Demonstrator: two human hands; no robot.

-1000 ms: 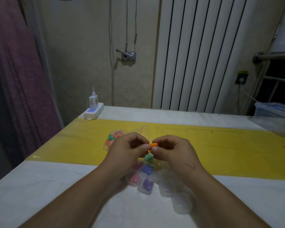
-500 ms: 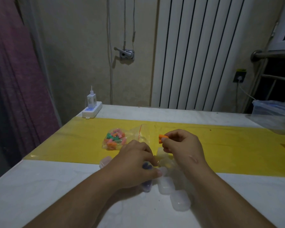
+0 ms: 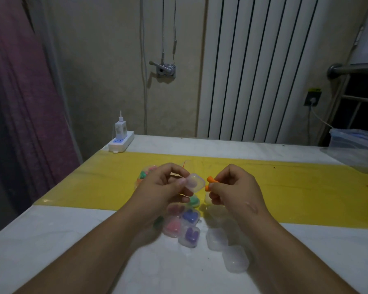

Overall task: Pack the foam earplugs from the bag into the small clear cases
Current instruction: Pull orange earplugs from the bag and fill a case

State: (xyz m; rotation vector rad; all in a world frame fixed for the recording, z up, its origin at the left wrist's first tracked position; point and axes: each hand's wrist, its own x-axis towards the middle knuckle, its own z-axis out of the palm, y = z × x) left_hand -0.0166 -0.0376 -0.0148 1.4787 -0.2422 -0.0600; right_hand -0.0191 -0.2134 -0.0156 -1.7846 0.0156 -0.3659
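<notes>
White stone worktop with a broad yellow band across it runs under both hands, back to a beige wall. Beyond the hands stand a white ribbed radiator and a metal wall fitting; a purple curtain hangs far out past the left hand. On the worktop's far corner, on the left hand's side, sits one power strip with one charger plugged in. One clear plastic box stands well out past the right hand.

Raised above the worktop, the left hand holds one small clear case at its fingertips, thumb on top. Just beside it but apart, the right hand pinches two orange earplugs between thumb and curled fingers. Their long axes lie roughly level, and their free ends stick out toward the left hand and the case.

One bag of mixed-colour earplugs lies just behind the left hand, partly hidden by it.

Below and between the hands lie five filled cases: one green, two pink, two purple. A sixth, darker shape under the left wrist is too blurred to tell. Two empty cases lie near the right forearm, touching each other; pale shapes under the right hand cannot be counted.
</notes>
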